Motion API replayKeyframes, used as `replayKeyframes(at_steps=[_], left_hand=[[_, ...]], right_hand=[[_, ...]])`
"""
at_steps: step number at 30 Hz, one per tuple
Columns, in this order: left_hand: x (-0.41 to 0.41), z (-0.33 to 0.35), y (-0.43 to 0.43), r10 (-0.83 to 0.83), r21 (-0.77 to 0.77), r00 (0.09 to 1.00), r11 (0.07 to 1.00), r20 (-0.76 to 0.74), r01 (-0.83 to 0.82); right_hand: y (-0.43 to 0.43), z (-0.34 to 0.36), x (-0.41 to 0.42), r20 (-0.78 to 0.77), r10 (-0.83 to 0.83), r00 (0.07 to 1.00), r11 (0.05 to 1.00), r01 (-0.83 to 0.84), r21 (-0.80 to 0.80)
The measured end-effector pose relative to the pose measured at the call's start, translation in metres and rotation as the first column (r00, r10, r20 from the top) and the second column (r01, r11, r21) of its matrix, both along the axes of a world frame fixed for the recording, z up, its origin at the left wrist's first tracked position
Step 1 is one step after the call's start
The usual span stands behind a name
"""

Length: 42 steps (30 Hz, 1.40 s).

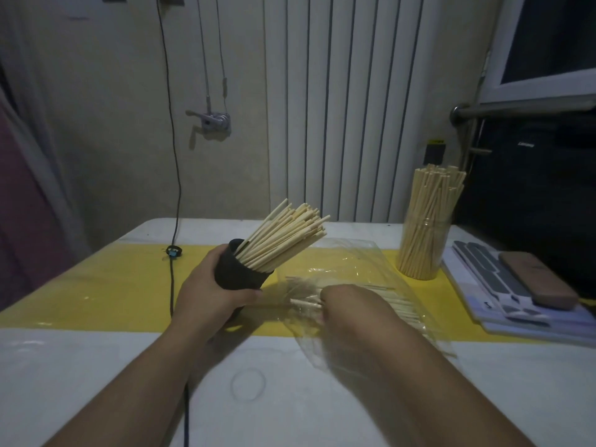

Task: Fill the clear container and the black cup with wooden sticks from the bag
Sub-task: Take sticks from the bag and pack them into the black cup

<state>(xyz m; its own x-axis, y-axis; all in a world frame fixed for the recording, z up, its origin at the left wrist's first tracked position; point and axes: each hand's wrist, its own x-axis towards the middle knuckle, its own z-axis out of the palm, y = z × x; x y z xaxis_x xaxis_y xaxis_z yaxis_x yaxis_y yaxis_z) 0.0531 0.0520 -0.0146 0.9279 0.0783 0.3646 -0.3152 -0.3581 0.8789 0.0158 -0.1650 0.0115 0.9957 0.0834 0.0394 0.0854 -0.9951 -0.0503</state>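
My left hand grips the black cup, tilted to the right and holding a thick bundle of wooden sticks. To its right lies the clear plastic bag on the table, with more sticks inside. My right hand is inside the bag and pinches a few sticks whose ends point left toward the cup. The clear container stands upright at the back right, packed with sticks.
A yellow strip runs across the white table. A black cable crosses it on the left. A rubber band lies near the front. Flat cards and a brown case sit at the right edge.
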Motion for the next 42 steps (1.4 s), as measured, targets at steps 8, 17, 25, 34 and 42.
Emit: replayKeyframes(at_steps=[8, 17, 25, 34, 42], left_hand=[[-0.001, 0.001, 0.000, -0.001, -0.009, 1.000, 1.000, -0.003, 0.001], [-0.002, 0.001, 0.000, -0.020, -0.014, 1.000, 1.000, -0.006, 0.020], [-0.002, 0.002, -0.001, -0.005, -0.010, 1.000, 1.000, -0.001, 0.005], [0.001, -0.001, 0.002, -0.018, 0.005, 1.000, 1.000, -0.001, 0.018], [0.003, -0.002, 0.001, -0.039, 0.009, 0.999, 0.999, 0.002, 0.039]], right_hand=[[0.001, 0.018, -0.013, 0.106, 0.042, 0.993, 0.999, -0.040, -0.022], [0.001, 0.046, -0.037, 0.261, 0.093, 0.961, 0.995, -0.095, -0.005], [-0.006, 0.037, -0.023, 0.850, 0.179, 0.496, 0.950, -0.312, -0.018], [-0.006, 0.032, -0.013, 0.956, -0.007, 0.293, 0.926, -0.360, 0.117], [-0.014, 0.033, -0.017, 0.951, -0.170, 0.259, 0.802, -0.524, 0.286]])
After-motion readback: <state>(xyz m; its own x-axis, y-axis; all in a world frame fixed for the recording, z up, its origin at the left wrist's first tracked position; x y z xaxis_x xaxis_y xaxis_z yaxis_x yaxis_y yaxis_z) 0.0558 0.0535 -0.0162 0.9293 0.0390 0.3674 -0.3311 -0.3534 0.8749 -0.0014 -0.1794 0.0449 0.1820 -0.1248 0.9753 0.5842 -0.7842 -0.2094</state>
